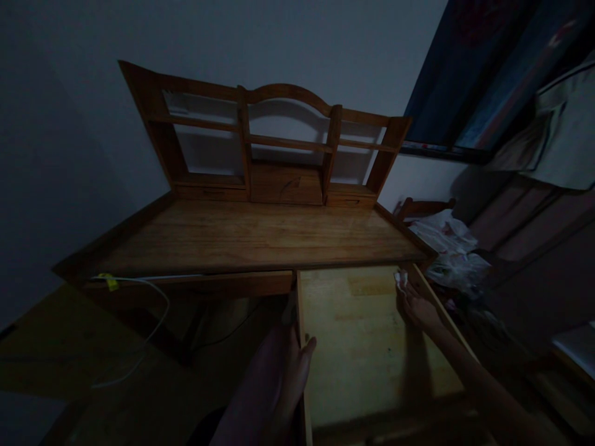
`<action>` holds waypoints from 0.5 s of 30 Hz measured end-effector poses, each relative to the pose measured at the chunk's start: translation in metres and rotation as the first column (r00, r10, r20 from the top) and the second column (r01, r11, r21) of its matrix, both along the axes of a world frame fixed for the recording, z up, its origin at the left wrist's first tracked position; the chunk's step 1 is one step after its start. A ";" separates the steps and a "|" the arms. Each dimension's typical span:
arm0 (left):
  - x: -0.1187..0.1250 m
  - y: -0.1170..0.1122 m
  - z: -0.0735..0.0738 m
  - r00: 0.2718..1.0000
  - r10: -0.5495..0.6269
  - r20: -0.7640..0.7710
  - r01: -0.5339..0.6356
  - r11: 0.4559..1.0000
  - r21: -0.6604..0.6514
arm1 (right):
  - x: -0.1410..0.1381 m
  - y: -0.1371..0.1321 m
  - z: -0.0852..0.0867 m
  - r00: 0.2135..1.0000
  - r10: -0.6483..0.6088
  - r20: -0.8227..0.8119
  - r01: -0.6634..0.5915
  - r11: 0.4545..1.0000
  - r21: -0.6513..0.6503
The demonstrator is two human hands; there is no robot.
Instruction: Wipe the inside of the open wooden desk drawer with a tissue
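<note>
A wooden drawer (353,347) with a pale bottom is pulled out from the right half of the desk. My left hand (297,365) grips the drawer's left side wall, its thumb over the top edge and its other fingers partly hidden outside. Inside the drawer, near the far right corner, my right hand (421,310) presses a crumpled white tissue or cloth (400,280) to the bottom. A few small dark specks show on the drawer's bottom.
Above the drawer is the wooden desktop (279,232) with a shelf unit (283,142) at its back. A white cable (162,310) with a yellow tag (111,283) hangs at the left. Plastic bags (446,235) lie on a chair at the right. Clothes (567,130) hang beyond.
</note>
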State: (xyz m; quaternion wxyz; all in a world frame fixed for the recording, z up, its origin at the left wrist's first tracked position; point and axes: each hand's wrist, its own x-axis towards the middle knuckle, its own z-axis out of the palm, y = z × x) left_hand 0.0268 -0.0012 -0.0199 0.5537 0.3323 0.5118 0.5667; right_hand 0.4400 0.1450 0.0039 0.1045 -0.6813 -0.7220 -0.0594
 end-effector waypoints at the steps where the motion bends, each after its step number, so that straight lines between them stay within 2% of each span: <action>1: 0.000 0.000 -0.001 1.000 -0.004 0.009 0.004 1.000 0.004 | 0.003 -0.005 -0.002 0.999 -0.029 0.019 0.029 1.000 0.000; 7: 0.001 0.001 0.000 1.000 0.000 0.020 0.000 1.000 -0.021 | 0.010 -0.037 -0.012 0.996 -0.094 0.005 0.094 0.989 -0.112; 13: 0.001 0.000 0.003 0.997 -0.019 0.074 0.021 1.000 -0.019 | 0.016 -0.089 -0.028 0.969 0.029 -0.245 -0.075 0.981 -0.178; 15: 0.001 0.000 0.001 0.996 -0.012 0.090 0.016 0.999 -0.047 | 0.014 -0.101 -0.030 0.958 0.067 -0.278 -0.125 0.972 -0.197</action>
